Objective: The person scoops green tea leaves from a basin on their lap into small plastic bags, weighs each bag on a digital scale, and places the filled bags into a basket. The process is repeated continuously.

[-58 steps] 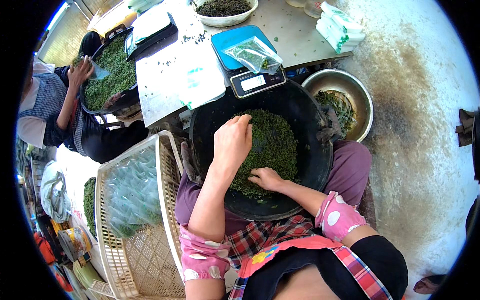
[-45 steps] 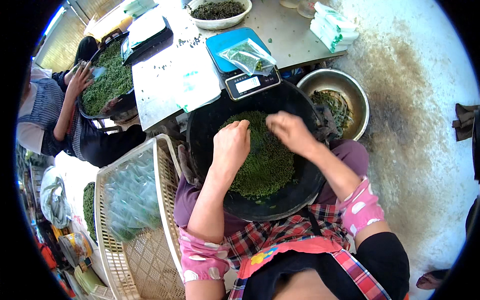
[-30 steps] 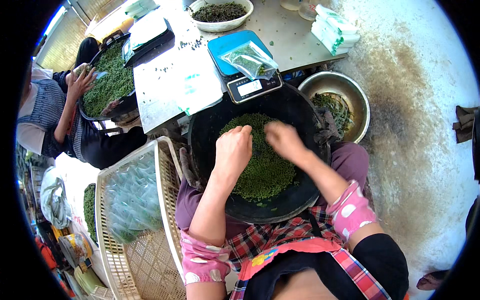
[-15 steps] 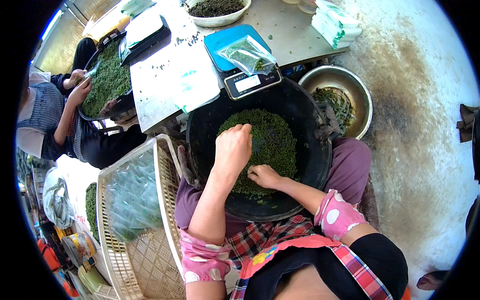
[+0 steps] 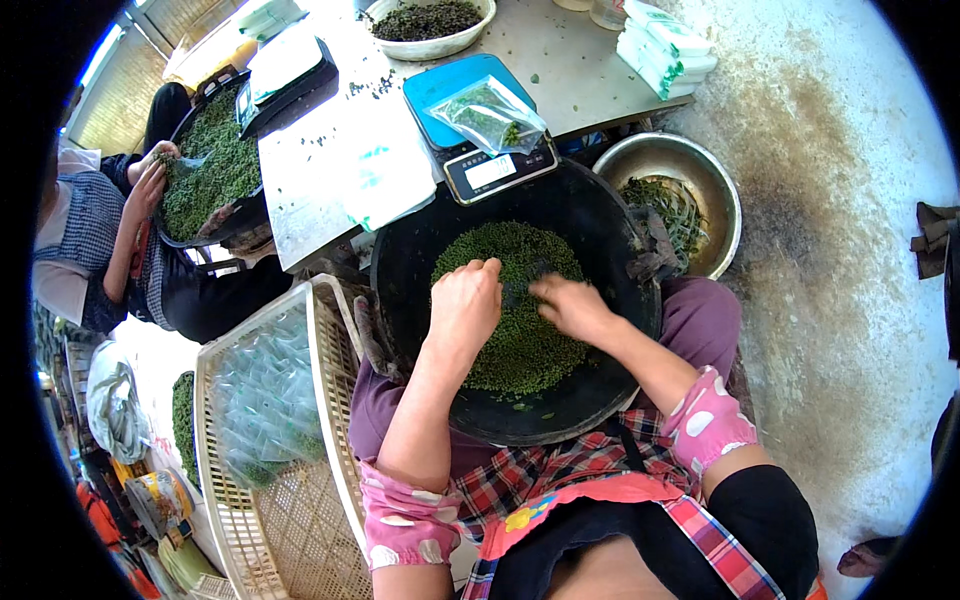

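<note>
A black tub rests between my knees, with a heap of small round green berries in it. Above the left part of the heap, my left hand is closed in a fist; what it holds, if anything, is hidden. My right hand is over the right side of the heap, its fingers bent down near the berries and smeared by motion. Beyond the tub, a clear bag with some green berries lies on the blue-topped digital scale at the table's near edge.
A cream plastic crate with filled clear bags stands at my left. Right of the tub sits a metal bowl with plant scraps. Stacked bags and a white basin are on the table. A co-worker handles berries at far left.
My right hand has moved up and to the right across the heap. The left fist has shifted only slightly. The co-worker's hands have moved a little at their tray.
</note>
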